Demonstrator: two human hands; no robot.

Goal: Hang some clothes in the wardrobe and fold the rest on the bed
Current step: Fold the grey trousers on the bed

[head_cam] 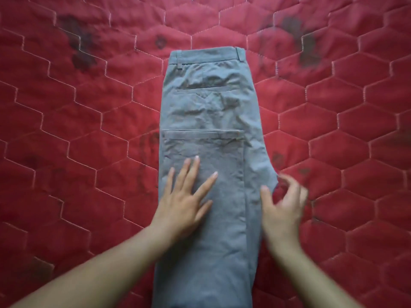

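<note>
A pair of grey trousers [209, 112] lies folded in half lengthwise on the red quilted bed cover [77, 130], waistband at the far end, back pockets facing up. My left hand [184, 201] rests flat on the leg part, fingers spread and straight. My right hand [282, 207] is blurred by motion at the trousers' right edge, beside the pointed crotch seam. Its fingers are loosely curled and its thumb lies over the fabric. I see no cloth held between them. The trouser legs run out of view at the bottom.
The red bed cover with stitched hexagons fills the whole view. Dark faded flower prints [80, 47] mark it at the far left and the far right [304, 41]. No other clothes, hangers or wardrobe are in sight.
</note>
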